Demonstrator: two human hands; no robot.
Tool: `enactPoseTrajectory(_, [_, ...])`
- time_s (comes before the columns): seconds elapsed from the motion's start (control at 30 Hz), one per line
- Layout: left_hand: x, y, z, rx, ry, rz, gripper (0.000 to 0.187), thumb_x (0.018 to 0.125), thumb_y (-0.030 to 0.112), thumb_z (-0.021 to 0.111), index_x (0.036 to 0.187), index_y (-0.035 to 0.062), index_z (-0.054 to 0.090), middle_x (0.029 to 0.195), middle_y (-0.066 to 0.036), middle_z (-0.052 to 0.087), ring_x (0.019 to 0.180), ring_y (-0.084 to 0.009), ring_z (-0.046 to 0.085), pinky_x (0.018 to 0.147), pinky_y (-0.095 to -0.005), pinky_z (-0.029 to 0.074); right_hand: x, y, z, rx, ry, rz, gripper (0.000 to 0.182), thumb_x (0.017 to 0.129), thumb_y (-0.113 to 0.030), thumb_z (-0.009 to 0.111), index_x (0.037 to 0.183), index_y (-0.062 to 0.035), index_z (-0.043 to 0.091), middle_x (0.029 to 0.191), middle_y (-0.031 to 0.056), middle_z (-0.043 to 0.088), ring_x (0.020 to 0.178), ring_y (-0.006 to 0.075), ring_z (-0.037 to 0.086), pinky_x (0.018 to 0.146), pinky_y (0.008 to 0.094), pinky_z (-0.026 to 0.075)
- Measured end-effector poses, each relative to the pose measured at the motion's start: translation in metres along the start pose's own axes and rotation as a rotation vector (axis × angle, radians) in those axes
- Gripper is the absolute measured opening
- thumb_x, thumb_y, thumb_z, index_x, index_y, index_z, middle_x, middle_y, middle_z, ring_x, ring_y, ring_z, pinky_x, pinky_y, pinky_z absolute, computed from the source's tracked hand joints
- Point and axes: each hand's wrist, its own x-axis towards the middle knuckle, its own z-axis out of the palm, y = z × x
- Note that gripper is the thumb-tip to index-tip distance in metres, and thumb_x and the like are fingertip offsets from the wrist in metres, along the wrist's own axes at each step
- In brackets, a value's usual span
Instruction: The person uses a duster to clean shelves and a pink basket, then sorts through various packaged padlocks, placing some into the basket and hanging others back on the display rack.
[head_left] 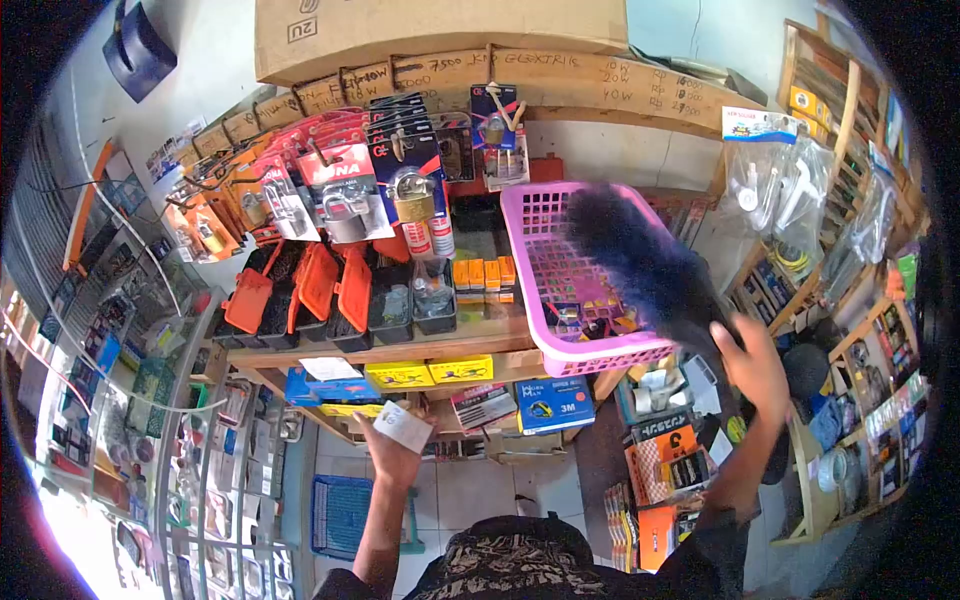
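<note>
My right hand (756, 372) is closed round the lower end of a dark, fluffy duster (650, 262), which is smeared by motion. The duster lies across the right side of a pink plastic basket (537, 290), and its handle is hidden. Several small packets and orange-and-yellow boxes lie in the basket. Lower down, my left hand (390, 458) grips a small white box (404, 427) with handwriting on it, below the front edge of the wooden shelf.
Carded padlocks (410, 190) hang above black bins with orange lids (310, 285). Yellow boxes (460, 369) and a blue 3M box (555, 405) sit on the lower shelf. A glass case (200, 450) stands left; a blue crate (340, 515) is on the floor.
</note>
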Motion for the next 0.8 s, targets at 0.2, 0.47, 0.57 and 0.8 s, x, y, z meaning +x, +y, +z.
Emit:
enactPoseTrajectory(0.2, [0.003, -0.016, -0.010, 0.049, -0.186, -0.008, 0.080, 0.090, 0.074, 0.021, 0.109, 0.0062, 0.058, 0.093, -0.011, 0.065, 0.085, -0.0297, 0.063, 0.082, -0.0439, 0.051, 0.106, -0.017, 0.075, -0.297, 0.051, -0.097, 0.021, 0.084, -0.020, 0.061, 0.096, -0.0043, 0.065, 0.087, 0.0202, 0.067, 0.085, 0.0395, 0.065, 0.076, 0.0505, 0.050])
enactPoseTrajectory(0.47, [-0.003, -0.005, -0.037, 0.089, -0.087, 0.054, 0.076, 0.090, 0.075, 0.024, 0.108, 0.0079, 0.056, 0.087, -0.010, 0.064, 0.084, -0.0269, 0.063, 0.080, -0.0420, 0.051, 0.130, -0.028, 0.123, -0.437, -0.136, -0.122, 0.035, 0.083, -0.026, 0.065, 0.112, -0.0073, 0.061, 0.106, 0.0194, 0.066, 0.099, 0.0391, 0.064, 0.086, 0.0509, 0.049])
enactPoseTrajectory(0.57, [-0.005, -0.004, -0.034, 0.094, -0.030, 0.080, 0.075, 0.090, 0.074, 0.025, 0.106, 0.0074, 0.056, 0.085, -0.012, 0.064, 0.084, -0.0276, 0.063, 0.081, -0.0431, 0.050, 0.109, -0.051, 0.098, -0.415, 0.374, -0.423, 0.032, 0.086, -0.027, 0.064, 0.110, -0.0073, 0.061, 0.101, 0.0162, 0.067, 0.093, 0.0380, 0.064, 0.085, 0.0483, 0.049])
enactPoseTrajectory(0.8, [-0.005, -0.034, -0.009, 0.199, -0.122, -0.001, 0.072, 0.093, 0.070, 0.022, 0.109, 0.0061, 0.052, 0.098, -0.012, 0.059, 0.094, -0.0269, 0.058, 0.087, -0.0438, 0.046, -0.015, -0.113, 0.151, 0.384, -0.363, -0.706, 0.023, 0.089, -0.025, 0.065, 0.105, -0.0093, 0.064, 0.095, 0.0088, 0.069, 0.081, 0.0242, 0.069, 0.071, 0.0361, 0.054])
